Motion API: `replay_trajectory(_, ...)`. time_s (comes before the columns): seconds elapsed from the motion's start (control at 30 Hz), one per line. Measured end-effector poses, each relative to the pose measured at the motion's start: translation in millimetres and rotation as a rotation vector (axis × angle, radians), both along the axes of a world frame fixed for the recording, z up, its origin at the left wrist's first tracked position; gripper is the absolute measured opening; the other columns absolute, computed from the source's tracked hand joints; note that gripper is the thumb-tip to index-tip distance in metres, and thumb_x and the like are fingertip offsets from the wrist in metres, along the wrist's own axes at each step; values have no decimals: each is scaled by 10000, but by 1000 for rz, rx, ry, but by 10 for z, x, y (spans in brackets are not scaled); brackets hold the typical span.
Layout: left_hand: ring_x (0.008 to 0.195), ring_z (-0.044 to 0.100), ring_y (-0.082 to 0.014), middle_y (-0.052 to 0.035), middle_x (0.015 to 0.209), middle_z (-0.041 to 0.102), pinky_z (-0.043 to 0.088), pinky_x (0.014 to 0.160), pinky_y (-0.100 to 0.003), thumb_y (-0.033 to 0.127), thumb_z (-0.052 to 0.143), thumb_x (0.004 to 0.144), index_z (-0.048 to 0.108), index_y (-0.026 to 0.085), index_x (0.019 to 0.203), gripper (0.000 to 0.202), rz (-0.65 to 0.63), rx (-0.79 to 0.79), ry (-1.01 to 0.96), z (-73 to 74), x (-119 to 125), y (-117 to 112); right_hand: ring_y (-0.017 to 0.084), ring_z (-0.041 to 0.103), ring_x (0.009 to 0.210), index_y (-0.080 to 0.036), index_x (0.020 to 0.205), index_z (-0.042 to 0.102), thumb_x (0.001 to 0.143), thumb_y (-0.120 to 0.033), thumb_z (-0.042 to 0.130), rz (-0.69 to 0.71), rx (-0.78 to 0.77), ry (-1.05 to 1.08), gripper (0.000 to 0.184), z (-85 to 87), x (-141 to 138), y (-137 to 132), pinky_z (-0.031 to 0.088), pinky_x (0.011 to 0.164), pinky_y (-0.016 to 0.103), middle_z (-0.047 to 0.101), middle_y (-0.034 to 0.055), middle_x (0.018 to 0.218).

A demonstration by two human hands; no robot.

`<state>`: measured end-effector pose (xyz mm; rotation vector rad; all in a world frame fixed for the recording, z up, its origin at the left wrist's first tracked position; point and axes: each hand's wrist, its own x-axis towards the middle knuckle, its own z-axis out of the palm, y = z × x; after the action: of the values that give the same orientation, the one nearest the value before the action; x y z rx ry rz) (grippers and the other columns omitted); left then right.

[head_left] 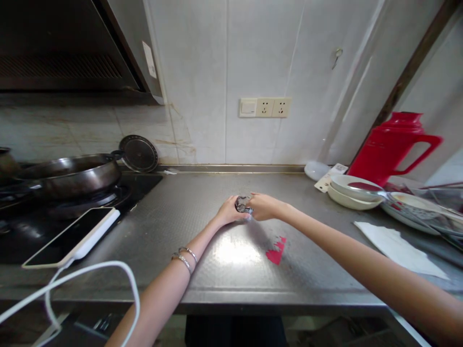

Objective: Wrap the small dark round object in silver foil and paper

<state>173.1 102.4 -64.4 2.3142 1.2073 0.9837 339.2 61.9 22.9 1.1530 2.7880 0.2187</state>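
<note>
Over the middle of the steel counter (202,241), my two hands meet around a small, shiny, dark-edged round object (242,205) with a clear or silvery part. Blur and fingers leave its kind unclear. My left hand (228,211) is closed on its left side. Against the right side, my right hand (266,207) has its fingers bent inward, pressed at the object. A ragged red scrap (277,251) lies flat on the counter, nearer to me and below my right hand.
A phone (68,238) with a white cable rests at the left, by the stove with a pan (72,176) and a round dark lid (139,153). On the right stand stacked bowls (352,200), a red thermos (388,149) and a white paper sheet (400,250).
</note>
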Motion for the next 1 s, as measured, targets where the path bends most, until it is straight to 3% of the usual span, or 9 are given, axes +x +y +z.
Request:
replay_trajectory(0.07,933,584,-236,-64,984,614,466,811,-328,437,791,551,590,162,1055,608,0,6,8,6,5,-3,217,661,792,-156,834,701,720,-170,547,-57,-101,81,192,51,-40,-21,433,789,293,722,94,814)
replay_trajectory(0.2,924,590,-239,-70,1006,615,472,798,-331,416,805,522,584,154,1057,636,31,-24,12,15,22,-17,180,623,698,-132,753,703,707,-161,535,-278,-254,238,176,126,-204,-8,367,579,225,712,78,779)
replay_trajectory(0.43,965,592,-247,-72,1008,636,477,832,-337,393,789,561,605,160,1037,561,23,-7,31,9,51,-16,157,621,656,-52,896,705,744,-94,446,-475,-249,336,303,-10,-508,71,340,494,199,713,124,812)
replay_trajectory(0.63,1016,572,-260,-113,1062,625,460,882,-350,282,781,586,593,123,1055,529,-20,45,18,-3,42,5,189,649,742,-48,948,692,765,-86,429,-426,-200,350,323,-56,-530,-35,384,555,211,716,161,896)
replay_trajectory(0.83,902,586,-228,-80,931,627,475,784,-323,289,739,620,604,152,948,380,-6,40,2,-3,40,28,198,647,865,-89,945,677,761,-65,482,-236,-142,291,269,-8,-355,-213,414,679,220,698,162,1021)
replay_trajectory(1.0,895,582,-224,-66,958,617,469,783,-325,388,785,557,598,160,999,531,26,19,6,0,27,11,235,664,852,-90,948,679,740,-68,526,-144,-66,148,260,35,-118,-205,437,679,253,700,187,976)
